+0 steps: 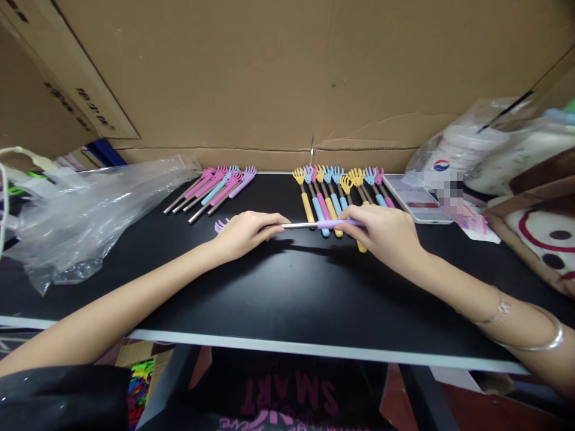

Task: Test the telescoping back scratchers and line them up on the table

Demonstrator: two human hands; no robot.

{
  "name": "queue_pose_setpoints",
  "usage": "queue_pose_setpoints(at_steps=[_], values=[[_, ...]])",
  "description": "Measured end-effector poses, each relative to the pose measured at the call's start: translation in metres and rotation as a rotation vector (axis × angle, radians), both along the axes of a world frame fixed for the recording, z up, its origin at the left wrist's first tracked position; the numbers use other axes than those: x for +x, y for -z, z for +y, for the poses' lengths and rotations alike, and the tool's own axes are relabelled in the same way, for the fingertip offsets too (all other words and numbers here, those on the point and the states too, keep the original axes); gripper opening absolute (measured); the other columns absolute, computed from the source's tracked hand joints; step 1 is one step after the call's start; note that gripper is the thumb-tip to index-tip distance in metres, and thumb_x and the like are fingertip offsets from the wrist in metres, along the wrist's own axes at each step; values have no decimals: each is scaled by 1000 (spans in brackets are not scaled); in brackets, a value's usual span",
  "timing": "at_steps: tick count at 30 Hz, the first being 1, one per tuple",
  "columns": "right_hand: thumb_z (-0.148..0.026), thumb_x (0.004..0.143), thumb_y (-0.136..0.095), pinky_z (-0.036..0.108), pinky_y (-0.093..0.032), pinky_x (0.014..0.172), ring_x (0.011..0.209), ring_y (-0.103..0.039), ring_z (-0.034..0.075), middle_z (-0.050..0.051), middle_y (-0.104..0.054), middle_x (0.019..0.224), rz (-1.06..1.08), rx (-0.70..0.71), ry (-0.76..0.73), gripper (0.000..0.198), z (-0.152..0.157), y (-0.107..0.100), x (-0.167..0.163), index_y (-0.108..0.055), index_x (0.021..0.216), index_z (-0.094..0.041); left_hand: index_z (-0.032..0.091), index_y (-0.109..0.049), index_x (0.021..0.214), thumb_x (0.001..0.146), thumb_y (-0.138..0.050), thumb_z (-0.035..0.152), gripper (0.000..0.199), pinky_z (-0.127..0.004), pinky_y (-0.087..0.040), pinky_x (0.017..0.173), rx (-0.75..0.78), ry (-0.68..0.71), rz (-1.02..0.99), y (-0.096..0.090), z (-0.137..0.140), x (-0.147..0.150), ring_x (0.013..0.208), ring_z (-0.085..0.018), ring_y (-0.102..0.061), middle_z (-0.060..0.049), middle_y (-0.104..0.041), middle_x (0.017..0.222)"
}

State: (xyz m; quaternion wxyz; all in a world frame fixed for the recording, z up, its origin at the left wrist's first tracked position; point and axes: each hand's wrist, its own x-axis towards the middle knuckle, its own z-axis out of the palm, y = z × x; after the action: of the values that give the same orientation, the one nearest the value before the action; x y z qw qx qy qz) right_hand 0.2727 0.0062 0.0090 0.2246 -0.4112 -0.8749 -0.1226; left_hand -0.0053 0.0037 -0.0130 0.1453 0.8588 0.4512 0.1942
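A back scratcher with a lilac handle (pixel 329 224) and thin metal rod is held level, just above the black table. My left hand (pixel 245 235) pinches the rod at its left end, and a lilac claw (pixel 220 225) pokes out past that hand. Around the handle's right end the fingers of my right hand (pixel 384 232) are closed. Beyond the right hand lies a row of back scratchers (pixel 330 203) with yellow, blue and pink handles. To the far left, a looser pile of pink, blue and lilac scratchers (pixel 215 188) shows bare metal rods.
A clear plastic bag (pixel 90 209) lies at the left. Along the back stands a cardboard wall (pixel 269 72). At the right are a phone (pixel 417 200), a bagged white cup (pixel 467 149) and a brown cloth item (pixel 543 233). The table's pale front edge (pixel 291 347) runs nearest me.
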Motion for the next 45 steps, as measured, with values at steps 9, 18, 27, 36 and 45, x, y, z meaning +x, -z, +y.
queue_pose_setpoints(at_steps=[9, 18, 27, 36, 45], values=[[-46, 87, -51, 26, -34, 59, 66, -55, 14, 2, -64, 70, 37, 73, -74, 29, 3, 6, 0, -63, 81, -20, 22, -66, 107, 92, -44, 39, 31, -19, -35, 63, -231, 26, -108, -4, -1, 3, 61, -9, -50, 5, -55, 63], [-52, 93, -33, 25, -30, 54, 63, -52, 14, 3, -57, 67, -26, 97, 2, 44, 2, 4, -2, -65, 89, -21, 25, -68, 107, 95, -43, 39, 31, -22, -35, 62, 351, -68, 35, -5, -9, 9, 73, -13, -57, -1, -66, 79], [-49, 96, -20, 24, -25, 50, 54, -52, 14, 1, -61, 64, -31, -280, 7, 49, 1, 9, -5, -60, 84, -22, 38, -64, 114, 94, -47, 36, 27, -26, -27, 53, 832, -56, 226, -6, -9, 4, 63, -11, -47, 0, -66, 73], [-47, 94, -30, 23, -26, 51, 58, -56, 14, 0, -64, 69, 6, -294, 7, 40, 4, 14, -6, -61, 89, -23, 35, -64, 115, 95, -45, 35, 27, -24, -28, 53, 824, -13, 230, -2, -7, 4, 63, -10, -49, 2, -64, 69], [-43, 94, -38, 25, -33, 57, 76, -62, 13, 1, -70, 83, -29, 41, -40, 34, -2, 9, -3, -64, 90, -22, 29, -64, 114, 96, -42, 39, 30, -19, -41, 66, 191, 9, 12, 0, -9, 8, 83, -11, -63, 2, -69, 96]])
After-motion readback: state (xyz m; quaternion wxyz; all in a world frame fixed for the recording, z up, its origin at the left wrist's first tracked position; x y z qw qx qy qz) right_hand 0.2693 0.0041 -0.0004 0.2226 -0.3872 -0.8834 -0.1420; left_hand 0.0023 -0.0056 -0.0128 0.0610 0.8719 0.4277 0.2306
